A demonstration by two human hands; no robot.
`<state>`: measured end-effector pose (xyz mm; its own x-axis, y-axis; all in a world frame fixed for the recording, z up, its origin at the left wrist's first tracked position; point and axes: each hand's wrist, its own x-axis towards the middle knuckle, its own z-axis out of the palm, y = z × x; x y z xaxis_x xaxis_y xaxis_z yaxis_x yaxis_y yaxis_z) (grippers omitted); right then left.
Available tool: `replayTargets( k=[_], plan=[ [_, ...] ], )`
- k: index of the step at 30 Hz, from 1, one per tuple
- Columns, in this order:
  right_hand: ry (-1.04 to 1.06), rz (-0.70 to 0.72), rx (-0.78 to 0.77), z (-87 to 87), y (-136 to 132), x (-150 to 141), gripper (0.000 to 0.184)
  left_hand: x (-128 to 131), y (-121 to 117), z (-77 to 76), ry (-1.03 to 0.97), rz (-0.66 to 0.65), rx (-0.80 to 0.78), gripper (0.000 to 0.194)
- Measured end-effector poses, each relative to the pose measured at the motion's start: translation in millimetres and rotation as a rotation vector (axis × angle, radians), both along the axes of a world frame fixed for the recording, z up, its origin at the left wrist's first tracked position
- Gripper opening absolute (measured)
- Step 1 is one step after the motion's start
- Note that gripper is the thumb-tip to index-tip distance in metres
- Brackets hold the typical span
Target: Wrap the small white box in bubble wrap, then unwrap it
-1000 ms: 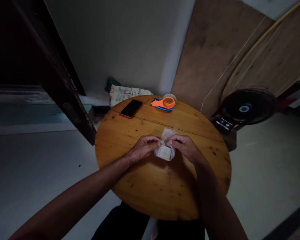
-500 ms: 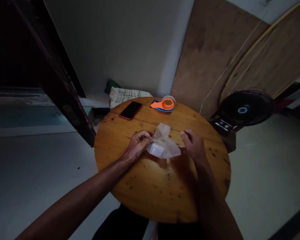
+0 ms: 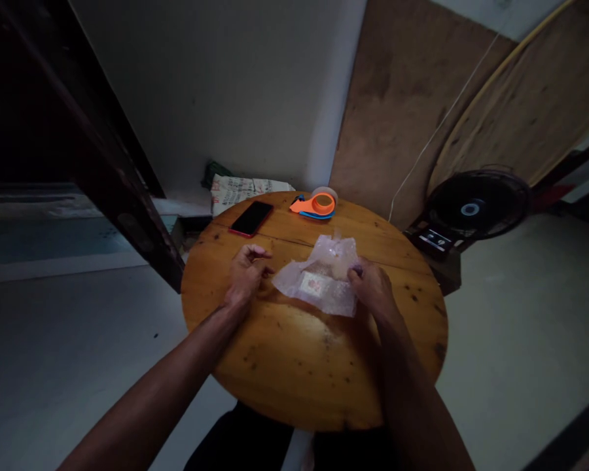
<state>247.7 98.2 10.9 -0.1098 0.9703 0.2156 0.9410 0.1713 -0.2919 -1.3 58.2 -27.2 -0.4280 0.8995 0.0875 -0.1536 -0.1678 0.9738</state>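
Phone (image 3: 252, 218) and tape (image 3: 312, 206) are lying beyond the wrap (image 3: 338, 289) on the tabletop (image 3: 289, 353).
The left hand (image 3: 245, 278) is curling halfway, empty; the right hand (image 3: 372, 286) is pinching the wrap's edge, a pale block (image 3: 311, 284) showing mid-wrap.

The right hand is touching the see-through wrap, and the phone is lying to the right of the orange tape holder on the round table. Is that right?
Not quite: in the head view, the phone lies to the left of the orange tape holder. Both are on the round table, and the right hand is touching the see-through wrap.
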Motion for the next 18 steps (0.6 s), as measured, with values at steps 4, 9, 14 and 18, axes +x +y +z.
replayTargets(
  k=[4,9,14,18],
  plan=[
    [-0.028,-0.055,-0.019,4.6,-2.8,-4.4,0.027,-4.3,-7.8,9.5,0.278,0.05,0.192,0.024],
    [0.043,-0.023,-0.004,0.8,-4.3,-11.6,0.033,8.3,-28.1,27.0,0.968,-0.283,0.435,0.046],
    [0.091,0.029,0.031,-2.7,-3.2,-11.9,0.03,10.2,-24.5,23.4,1.201,-0.445,0.287,0.051],
    [0.114,-0.055,0.012,-1.0,0.9,-3.4,0.027,8.2,-19.1,15.0,1.26,-0.319,0.03,0.048]
  ],
)
